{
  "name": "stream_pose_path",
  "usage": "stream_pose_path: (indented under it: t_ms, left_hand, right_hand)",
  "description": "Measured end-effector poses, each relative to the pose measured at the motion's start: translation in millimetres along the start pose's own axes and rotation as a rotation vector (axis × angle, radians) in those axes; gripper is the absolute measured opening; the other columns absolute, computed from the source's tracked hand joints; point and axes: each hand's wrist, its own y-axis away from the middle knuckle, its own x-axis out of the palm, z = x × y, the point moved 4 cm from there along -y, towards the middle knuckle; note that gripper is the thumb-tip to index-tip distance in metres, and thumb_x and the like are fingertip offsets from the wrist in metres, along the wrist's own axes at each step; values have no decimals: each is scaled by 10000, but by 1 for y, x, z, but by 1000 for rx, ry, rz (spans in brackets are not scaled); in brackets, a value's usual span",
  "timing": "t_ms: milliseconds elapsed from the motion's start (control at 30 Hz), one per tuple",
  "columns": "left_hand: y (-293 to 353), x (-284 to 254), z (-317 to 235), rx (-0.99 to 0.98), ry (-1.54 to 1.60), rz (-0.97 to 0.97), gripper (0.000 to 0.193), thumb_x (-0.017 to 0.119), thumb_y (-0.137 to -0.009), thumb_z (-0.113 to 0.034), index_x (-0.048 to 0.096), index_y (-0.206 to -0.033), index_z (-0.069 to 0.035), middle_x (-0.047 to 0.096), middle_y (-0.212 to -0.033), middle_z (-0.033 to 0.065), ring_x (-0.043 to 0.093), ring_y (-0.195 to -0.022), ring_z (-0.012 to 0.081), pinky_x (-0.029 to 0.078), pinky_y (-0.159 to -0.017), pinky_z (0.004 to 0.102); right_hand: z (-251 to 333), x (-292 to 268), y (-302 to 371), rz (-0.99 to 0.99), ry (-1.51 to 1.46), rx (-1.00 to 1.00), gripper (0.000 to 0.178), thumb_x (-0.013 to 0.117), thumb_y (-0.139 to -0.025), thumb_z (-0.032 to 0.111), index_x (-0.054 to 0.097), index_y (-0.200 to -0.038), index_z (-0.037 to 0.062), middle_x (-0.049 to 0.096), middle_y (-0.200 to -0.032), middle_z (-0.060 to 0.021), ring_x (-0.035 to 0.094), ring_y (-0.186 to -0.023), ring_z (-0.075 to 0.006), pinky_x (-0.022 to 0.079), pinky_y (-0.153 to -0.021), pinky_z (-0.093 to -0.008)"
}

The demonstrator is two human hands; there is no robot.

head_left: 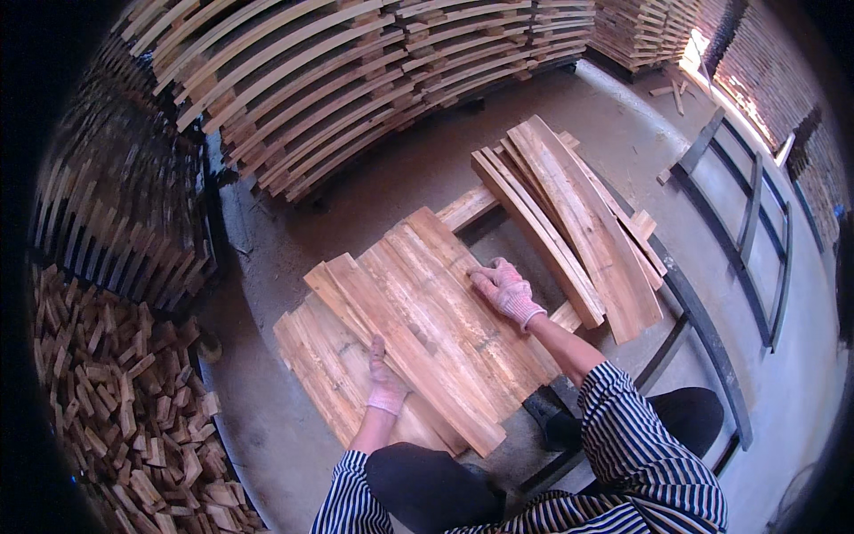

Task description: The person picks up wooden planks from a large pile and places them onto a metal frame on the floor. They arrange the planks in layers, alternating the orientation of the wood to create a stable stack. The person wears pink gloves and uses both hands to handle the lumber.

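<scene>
Both of my hands wear pinkish work gloves. Side by side in front of me lies a layer of wooden boards (436,303). Across its left part rests a loose plank (414,356), slanting toward me. My left hand (386,383) is closed at the left edge of this plank, thumb up along it; the other fingers are mostly hidden. At the right edge of the layer, my right hand (505,289) curls its fingers over the outermost board; its fingertips are partly hidden. Right of that hand lies a loose stack of planks (578,222).
Tall stacks of spaced boards (311,80) stand along the far side. Short wood pieces (133,418) are heaped at the left. Dark metal frames (743,231) lie on the concrete floor (783,383) at the right. A wooden crossbar (469,207) runs beneath the plank stack.
</scene>
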Motion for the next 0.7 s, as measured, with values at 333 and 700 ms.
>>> stream_pose_path:
  t_ms: [333,700]
  left_hand:
    - [-5,9,11,-12,-32,28,802,703,-878,-641,595,-1340,6,707,-1210,186,685,-1087,378,522,-1042,615]
    - [-1,-8,-1,-30,11,92,742,606,-952,-622,553,-1443,-68,676,-1316,190,645,-1183,388,503,-1070,581]
  right_hand:
    - [-81,-94,-47,-310,670,345,715,743,-899,323,446,-1509,99,669,-1215,-181,661,-1141,-322,482,-974,-519]
    - [-101,-22,-32,313,-625,114,751,751,-965,419,475,-1567,64,654,-1364,-53,578,-1244,-175,436,-1098,-317]
